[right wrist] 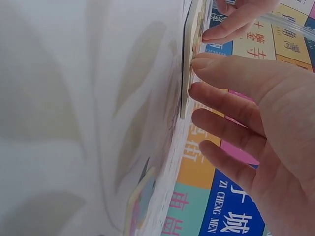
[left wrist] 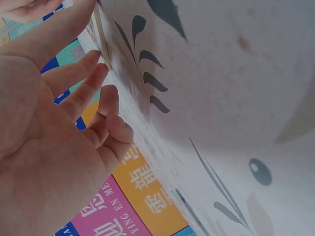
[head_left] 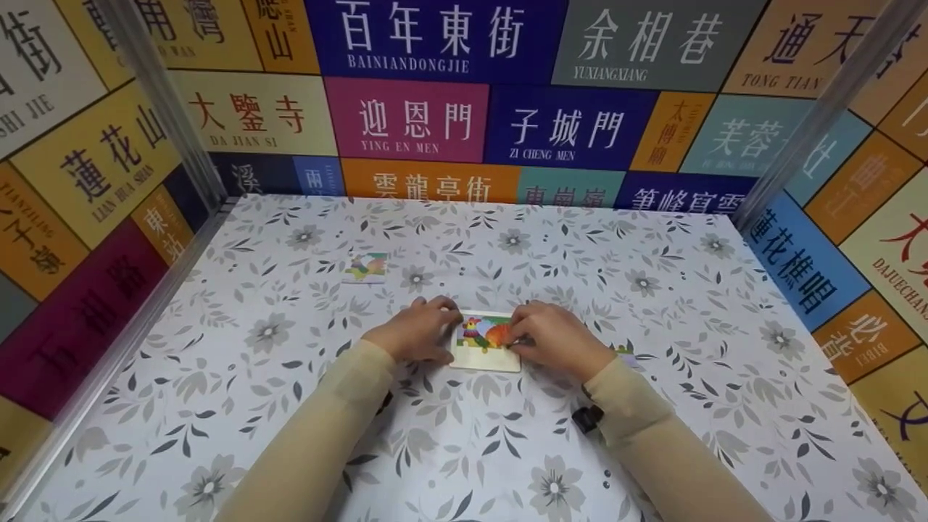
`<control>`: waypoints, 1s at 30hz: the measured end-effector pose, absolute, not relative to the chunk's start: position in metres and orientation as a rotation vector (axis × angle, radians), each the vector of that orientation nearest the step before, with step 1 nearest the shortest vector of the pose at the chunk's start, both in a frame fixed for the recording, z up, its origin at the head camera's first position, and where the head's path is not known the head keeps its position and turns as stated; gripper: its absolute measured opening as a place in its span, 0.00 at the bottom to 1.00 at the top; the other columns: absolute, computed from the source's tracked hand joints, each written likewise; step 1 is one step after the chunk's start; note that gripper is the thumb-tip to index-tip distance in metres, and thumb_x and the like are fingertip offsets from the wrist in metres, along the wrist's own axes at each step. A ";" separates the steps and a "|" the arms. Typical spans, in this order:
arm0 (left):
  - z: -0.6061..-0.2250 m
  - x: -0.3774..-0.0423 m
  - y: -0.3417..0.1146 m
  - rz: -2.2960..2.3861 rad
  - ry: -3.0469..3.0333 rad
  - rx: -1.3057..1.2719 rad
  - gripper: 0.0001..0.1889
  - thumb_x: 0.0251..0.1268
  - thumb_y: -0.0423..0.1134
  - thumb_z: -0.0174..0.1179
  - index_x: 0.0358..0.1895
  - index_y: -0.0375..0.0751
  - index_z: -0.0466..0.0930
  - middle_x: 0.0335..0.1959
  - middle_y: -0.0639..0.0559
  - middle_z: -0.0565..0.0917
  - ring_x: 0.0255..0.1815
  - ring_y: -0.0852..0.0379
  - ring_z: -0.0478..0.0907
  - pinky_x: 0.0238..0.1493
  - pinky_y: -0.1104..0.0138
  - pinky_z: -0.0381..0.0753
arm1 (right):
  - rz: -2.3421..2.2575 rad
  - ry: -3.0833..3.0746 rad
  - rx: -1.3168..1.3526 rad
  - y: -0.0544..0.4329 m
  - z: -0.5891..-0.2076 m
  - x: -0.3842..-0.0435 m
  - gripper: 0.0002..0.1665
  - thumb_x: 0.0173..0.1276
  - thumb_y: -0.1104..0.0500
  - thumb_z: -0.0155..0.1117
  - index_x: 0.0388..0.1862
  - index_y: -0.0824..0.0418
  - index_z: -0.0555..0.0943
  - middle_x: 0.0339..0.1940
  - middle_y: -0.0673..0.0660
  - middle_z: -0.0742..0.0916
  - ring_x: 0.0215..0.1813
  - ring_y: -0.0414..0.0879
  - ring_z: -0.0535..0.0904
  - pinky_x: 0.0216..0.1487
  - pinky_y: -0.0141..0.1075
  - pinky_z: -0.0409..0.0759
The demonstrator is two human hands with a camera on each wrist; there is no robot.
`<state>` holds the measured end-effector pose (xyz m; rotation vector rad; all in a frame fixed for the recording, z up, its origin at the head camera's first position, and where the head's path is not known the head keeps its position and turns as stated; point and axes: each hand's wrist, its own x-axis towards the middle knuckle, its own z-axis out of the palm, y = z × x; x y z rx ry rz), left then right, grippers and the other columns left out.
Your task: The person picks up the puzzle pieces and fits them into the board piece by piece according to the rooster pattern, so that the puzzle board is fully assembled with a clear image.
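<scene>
A small flat puzzle board (head_left: 484, 359) lies on the patterned tabletop between both hands. A colourful hen picture covers its upper part, while a bare cream strip shows along the near side. My left hand (head_left: 417, 330) holds the board's left end, thumb at the near corner and fingers farther up the edge. With thumb and fingertips, my right hand (head_left: 557, 337) pinches the orange puzzle piece (head_left: 498, 334) at the picture's right end, low over the board. In the right wrist view, the thumb touches the board's face; the other fingers are gently bent.
A loose picture piece (head_left: 366, 268) lies beyond the left hand. Another piece (head_left: 625, 354) lies beside the right wrist, partly hidden by it. Panels with Chinese lettering (head_left: 413, 119) stand behind the floral tabletop (head_left: 464, 442), and clear posts (head_left: 174, 109) rise at its far corners.
</scene>
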<state>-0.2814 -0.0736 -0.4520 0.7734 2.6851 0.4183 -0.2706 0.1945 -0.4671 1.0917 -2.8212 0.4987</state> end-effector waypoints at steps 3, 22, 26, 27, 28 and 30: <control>-0.452 -0.282 -0.073 0.405 2.682 0.769 0.34 0.61 0.47 0.75 0.71 0.48 0.76 0.75 0.50 0.69 0.71 0.42 0.67 0.71 0.49 0.70 | 0.499 -2.818 1.099 0.195 -0.467 -0.270 0.05 0.63 0.59 0.78 0.38 0.53 0.93 0.45 0.49 0.87 0.49 0.46 0.82 0.53 0.43 0.83; -0.453 -0.283 -0.074 0.412 2.672 0.756 0.34 0.62 0.48 0.74 0.72 0.50 0.75 0.77 0.51 0.67 0.72 0.43 0.66 0.71 0.51 0.71 | 0.566 -2.893 1.074 0.192 -0.465 -0.268 0.07 0.65 0.57 0.77 0.41 0.52 0.93 0.42 0.48 0.86 0.46 0.45 0.82 0.51 0.43 0.81; -0.455 -0.284 -0.075 0.411 2.684 0.784 0.34 0.62 0.48 0.74 0.72 0.48 0.75 0.76 0.50 0.68 0.70 0.43 0.66 0.69 0.51 0.73 | 0.569 -2.907 1.084 0.191 -0.464 -0.269 0.09 0.66 0.56 0.76 0.44 0.53 0.93 0.43 0.50 0.86 0.44 0.47 0.81 0.48 0.43 0.80; -0.455 -0.284 -0.075 0.413 2.684 0.785 0.34 0.62 0.48 0.74 0.72 0.48 0.75 0.76 0.50 0.68 0.70 0.43 0.66 0.69 0.51 0.73 | 0.567 -2.919 1.078 0.191 -0.464 -0.269 0.10 0.66 0.56 0.76 0.46 0.53 0.93 0.44 0.50 0.86 0.44 0.47 0.81 0.48 0.43 0.80; -0.455 -0.284 -0.075 0.414 2.683 0.784 0.34 0.62 0.48 0.74 0.72 0.48 0.75 0.76 0.50 0.68 0.70 0.43 0.66 0.69 0.51 0.73 | 0.559 -2.934 1.071 0.191 -0.464 -0.269 0.11 0.66 0.55 0.76 0.47 0.52 0.92 0.45 0.51 0.86 0.44 0.47 0.80 0.48 0.43 0.80; -0.455 -0.284 -0.074 0.413 2.678 0.783 0.34 0.62 0.48 0.74 0.72 0.48 0.75 0.77 0.50 0.68 0.70 0.43 0.66 0.69 0.50 0.72 | 0.546 -2.959 1.060 0.191 -0.464 -0.268 0.13 0.67 0.54 0.76 0.50 0.52 0.92 0.47 0.52 0.86 0.44 0.47 0.80 0.47 0.43 0.79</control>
